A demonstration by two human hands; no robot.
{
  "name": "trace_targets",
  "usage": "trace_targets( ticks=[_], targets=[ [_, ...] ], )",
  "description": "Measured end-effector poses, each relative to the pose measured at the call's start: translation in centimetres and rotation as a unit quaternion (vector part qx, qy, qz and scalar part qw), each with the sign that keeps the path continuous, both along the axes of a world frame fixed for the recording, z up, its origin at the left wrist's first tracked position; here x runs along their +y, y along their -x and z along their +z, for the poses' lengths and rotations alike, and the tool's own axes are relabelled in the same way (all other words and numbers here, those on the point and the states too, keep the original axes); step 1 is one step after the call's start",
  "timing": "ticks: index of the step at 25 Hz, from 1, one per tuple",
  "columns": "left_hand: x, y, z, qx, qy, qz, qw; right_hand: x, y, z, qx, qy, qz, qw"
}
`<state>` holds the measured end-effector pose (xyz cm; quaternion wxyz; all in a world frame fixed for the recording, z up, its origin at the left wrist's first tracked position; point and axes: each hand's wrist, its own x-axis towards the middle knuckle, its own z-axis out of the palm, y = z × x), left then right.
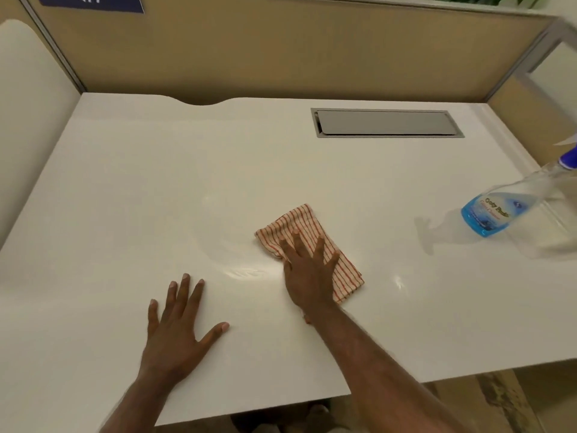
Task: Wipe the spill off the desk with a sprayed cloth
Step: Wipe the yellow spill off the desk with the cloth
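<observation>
A folded cream cloth with red stripes (304, 228) lies flat on the white desk (131, 170) near its middle. My right hand (307, 271) presses flat on the cloth's near half, fingers spread and pointing away from me. Wet streaks (242, 270) glisten on the desk just left of the cloth, with a faint curved smear beyond them. My left hand (181, 326) rests palm down on the bare desk to the left, fingers apart, holding nothing. A clear spray bottle (512, 204) with blue liquid and a blue nozzle stands at the right edge.
A grey cable hatch (387, 123) is set into the desk at the back right. Tan partition walls (281, 51) close the back and right sides. A cream chair back (28, 98) stands at the left. The desk's front edge runs close to my forearms.
</observation>
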<state>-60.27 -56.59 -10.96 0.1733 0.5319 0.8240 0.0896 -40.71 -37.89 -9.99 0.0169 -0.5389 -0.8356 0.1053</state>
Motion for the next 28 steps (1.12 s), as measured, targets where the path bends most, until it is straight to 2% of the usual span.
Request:
trace_targets(
  ticks=[6, 9, 15, 20, 22, 24, 26, 28],
  targets=[
    [0.2, -0.1, 0.1, 0.002, 0.010, -0.006, 1.000, 4.3, -10.9, -0.1, 0.006, 0.013, -0.203, 0.979],
    [0.2, -0.1, 0.2, 0.001, 0.013, -0.005, 1.000, 4.7, -14.6, -0.1, 0.023, 0.022, -0.253, 0.967],
    [0.3, -0.3, 0.6, -0.009, 0.010, 0.000, 1.000, 3.4, -12.0, 0.6, 0.026, 0.006, -0.212, 0.977],
    [0.1, -0.2, 0.7, -0.037, -0.016, 0.006, 0.999, -1.6, -1.7, 1.0, 0.011, 0.043, -0.051, 0.998],
    [-0.3, -0.1, 1.1, -0.082, -0.069, 0.033, 0.994, -4.2, 3.5, 1.4, 0.066, 0.093, 0.018, 0.993],
    [-0.7, 0.4, 1.6, -0.120, -0.133, 0.067, 0.982, -6.4, 7.6, 2.5, 0.192, 0.159, 0.050, 0.967],
    [-1.1, 0.9, 2.2, -0.144, -0.195, 0.097, 0.965, -7.4, 10.1, 4.8, 0.346, 0.222, 0.036, 0.911],
    [-1.1, 1.3, 3.2, -0.193, -0.244, 0.137, 0.940, -7.3, 10.4, 7.5, 0.457, 0.276, 0.011, 0.845]
  ],
)
